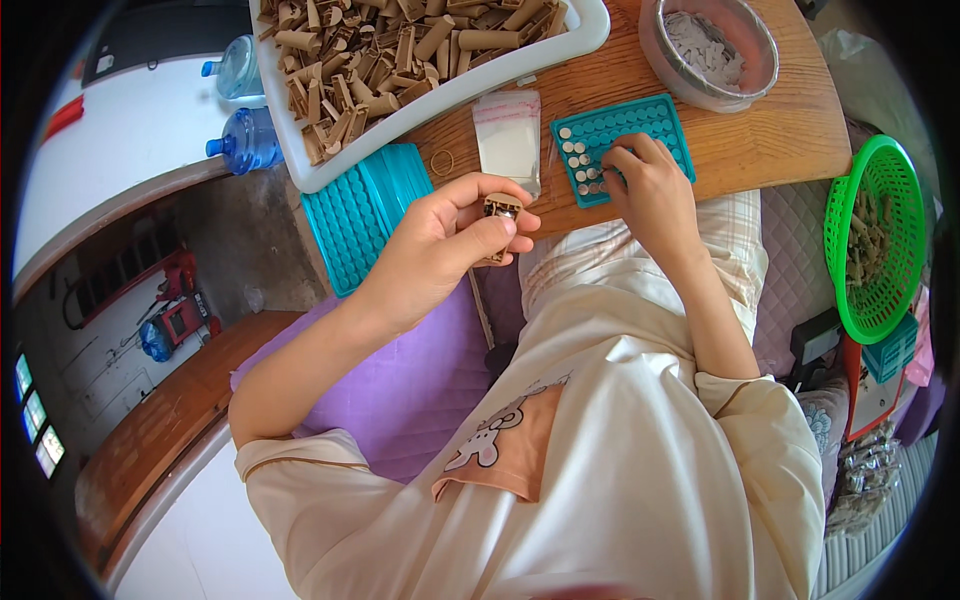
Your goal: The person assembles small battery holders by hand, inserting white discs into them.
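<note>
Raised over the table's near edge, my left hand (450,230) is closed round a small brown casing (502,206) with dark and shiny parts inside its open end. My right hand (652,190) has its fingers bent down onto a teal tray with round pockets (628,110). Small silvery-white round discs (574,148) sit in the pockets on the tray's left side. The right fingertips are pressed together among the pockets, and whatever is between them is hidden. Between the hands lies a clear plastic bag (507,140) with white content.
A white bin (590,25) full of brown half-round casings stands at the back left. Stacked teal trays (350,220) lean below it. At the back right sits a clear tub (765,75) with whitish pieces; a green basket (890,310) is at far right.
</note>
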{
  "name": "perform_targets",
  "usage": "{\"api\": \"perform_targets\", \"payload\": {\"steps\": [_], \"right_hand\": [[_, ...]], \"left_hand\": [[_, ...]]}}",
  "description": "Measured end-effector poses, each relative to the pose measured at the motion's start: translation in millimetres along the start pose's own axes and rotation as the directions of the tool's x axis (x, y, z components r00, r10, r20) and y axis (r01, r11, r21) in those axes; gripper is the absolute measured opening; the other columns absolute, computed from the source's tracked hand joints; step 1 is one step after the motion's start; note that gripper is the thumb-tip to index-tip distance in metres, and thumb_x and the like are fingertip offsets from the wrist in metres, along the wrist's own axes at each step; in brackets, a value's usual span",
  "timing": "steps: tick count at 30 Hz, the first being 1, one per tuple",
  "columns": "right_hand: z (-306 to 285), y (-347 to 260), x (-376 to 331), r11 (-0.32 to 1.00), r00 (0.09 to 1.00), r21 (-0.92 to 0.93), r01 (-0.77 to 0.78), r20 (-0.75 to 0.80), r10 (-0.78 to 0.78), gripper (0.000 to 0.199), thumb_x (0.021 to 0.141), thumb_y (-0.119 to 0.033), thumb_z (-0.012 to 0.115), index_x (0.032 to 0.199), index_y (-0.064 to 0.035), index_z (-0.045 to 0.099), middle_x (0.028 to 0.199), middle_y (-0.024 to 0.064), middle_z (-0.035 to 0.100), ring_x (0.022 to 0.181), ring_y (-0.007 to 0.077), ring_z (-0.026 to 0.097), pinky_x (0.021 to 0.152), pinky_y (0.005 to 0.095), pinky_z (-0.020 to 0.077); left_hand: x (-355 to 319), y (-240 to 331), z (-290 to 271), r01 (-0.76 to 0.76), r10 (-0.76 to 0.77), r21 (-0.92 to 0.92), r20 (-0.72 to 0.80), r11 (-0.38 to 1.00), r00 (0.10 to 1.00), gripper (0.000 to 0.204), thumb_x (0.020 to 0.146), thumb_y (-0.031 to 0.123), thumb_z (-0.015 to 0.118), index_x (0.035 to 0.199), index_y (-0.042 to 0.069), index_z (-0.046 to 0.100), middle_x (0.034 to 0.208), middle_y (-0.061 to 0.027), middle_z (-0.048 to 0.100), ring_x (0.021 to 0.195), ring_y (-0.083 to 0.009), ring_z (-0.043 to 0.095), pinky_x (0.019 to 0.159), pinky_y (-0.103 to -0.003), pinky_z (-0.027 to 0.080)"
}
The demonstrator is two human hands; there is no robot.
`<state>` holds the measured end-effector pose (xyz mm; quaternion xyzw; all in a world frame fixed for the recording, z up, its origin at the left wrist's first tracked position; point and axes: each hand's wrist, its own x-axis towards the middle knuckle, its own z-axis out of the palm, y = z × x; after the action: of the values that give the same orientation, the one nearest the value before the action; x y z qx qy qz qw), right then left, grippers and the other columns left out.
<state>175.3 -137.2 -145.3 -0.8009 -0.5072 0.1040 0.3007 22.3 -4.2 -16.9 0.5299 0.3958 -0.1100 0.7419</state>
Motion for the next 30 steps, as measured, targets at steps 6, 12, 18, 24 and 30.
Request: {"api": "perform_targets", "payload": {"steps": [6,12,18,24,30], "right_hand": [[-14.1,-29.3,6.7,0.901,0.974,0.433,-0.028,-0.192,0.122,0.014,0.062,0.000,0.059,0.074,-0.0036,0.056,0.085,0.0072,0.055,0.073,0.0206,0.055,0.061,0.0291,0.0457],[-24.8,-78.2,-1.2,0.790,0.912,0.551,0.269,-0.410,-0.024,0.020,0.055,0.005,0.063,0.070,-0.0036,0.054,0.082,0.0073,0.055,0.067,0.0201,0.055,0.054,0.0265,0.0443],[-19.9,-76.4,-2.7,0.836,0.852,0.440,0.328,-0.521,-0.060,0.023,0.051,0.005,0.063,0.070,-0.0041,0.054,0.079,0.0057,0.055,0.064,0.0189,0.053,0.052,0.0260,0.0424],[-21.5,-78.7,-2.1,0.843,0.829,0.415,0.342,-0.556,-0.063,0.023,0.051,0.005,0.063,0.070,-0.0043,0.054,0.077,0.0053,0.054,0.063,0.0190,0.052,0.052,0.0264,0.0423],[-22.2,-85.8,-5.4,0.838,0.853,0.438,0.326,-0.519,-0.060,0.023,0.051,0.005,0.063,0.070,-0.0043,0.054,0.077,0.0051,0.054,0.063,0.0190,0.052,0.053,0.0267,0.0425]], "left_hand": [[-1.8,-3.0,1.3,-0.093,0.093,0.096,0.003,0.991,0.996,0.029,0.081,0.012,0.054,0.108,0.003,0.047,0.096,-0.0064,0.055,0.085,-0.0118,0.055,0.075,-0.025,0.045],[-3.6,-4.3,6.5,-0.133,0.130,0.088,0.042,0.987,0.991,0.031,0.079,0.010,0.058,0.107,-0.001,0.049,0.085,-0.0018,0.055,0.080,-0.0062,0.052,0.070,-0.020,0.043],[-5.5,-4.9,10.0,-0.104,0.103,0.073,0.016,0.992,0.995,0.032,0.078,0.007,0.057,0.108,-0.002,0.049,0.084,-0.0015,0.053,0.080,-0.0074,0.053,0.069,-0.020,0.044],[-6.0,-0.6,8.8,-0.107,0.105,0.063,0.041,0.992,0.994,0.031,0.079,0.007,0.057,0.107,-0.001,0.049,0.081,-0.0013,0.054,0.080,-0.0082,0.054,0.069,-0.020,0.045],[-8.4,-0.3,7.6,-0.148,0.146,0.079,0.028,0.986,0.989,0.028,0.079,0.007,0.056,0.105,-0.001,0.050,0.077,-0.0002,0.053,0.075,-0.0059,0.052,0.065,-0.019,0.044]]}}
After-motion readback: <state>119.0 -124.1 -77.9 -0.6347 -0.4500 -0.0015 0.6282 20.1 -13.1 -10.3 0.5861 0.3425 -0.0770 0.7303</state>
